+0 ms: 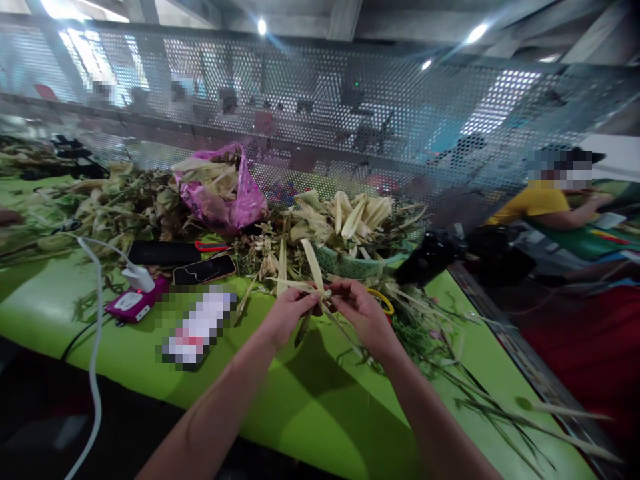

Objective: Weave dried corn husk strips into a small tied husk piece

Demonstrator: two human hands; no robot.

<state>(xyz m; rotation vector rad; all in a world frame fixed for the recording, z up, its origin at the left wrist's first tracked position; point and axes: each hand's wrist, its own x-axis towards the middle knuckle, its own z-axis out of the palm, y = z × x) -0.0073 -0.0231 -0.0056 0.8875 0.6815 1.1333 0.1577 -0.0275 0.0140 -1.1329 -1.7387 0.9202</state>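
— While both hands pinch the palm leaf strips point(314, 270) above the green desk point(310, 400), what matters?
— Left hand point(289, 313) anchors; right hand point(363, 313) folds snugly, each grip pressed tight.

A flat object point(199, 328) on the desk point(310, 400) is pixelated beyond recognition. The seated person point(545, 203) at right is partly hidden behind mesh. Both forearms are cut off by the bottom edge.
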